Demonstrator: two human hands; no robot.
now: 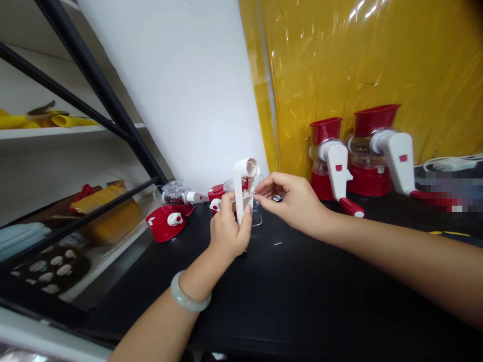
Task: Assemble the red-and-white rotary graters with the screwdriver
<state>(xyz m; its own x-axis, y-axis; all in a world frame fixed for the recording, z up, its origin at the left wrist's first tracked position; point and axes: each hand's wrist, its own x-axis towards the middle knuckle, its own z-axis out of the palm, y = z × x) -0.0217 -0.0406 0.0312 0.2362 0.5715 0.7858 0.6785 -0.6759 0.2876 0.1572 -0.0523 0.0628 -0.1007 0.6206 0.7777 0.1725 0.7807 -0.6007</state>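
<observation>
My left hand [229,232] is closed around a white crank handle [241,186], held upright above the black table [302,291]. My right hand [292,198] pinches at the upper part of that handle, where a small red piece and a clear plastic part [256,213] sit behind it. What the right fingertips hold is too small to make out. A pale bangle [187,296] is on my left wrist.
Two assembled red-and-white hand-crank machines [332,161] [381,151] stand at the back right against yellow plastic sheeting. A red base [166,223], a clear drum with white shaft [177,193] and another red part [216,197] lie at the left. A small metal bit [277,244] lies on the table. Shelving stands to the left.
</observation>
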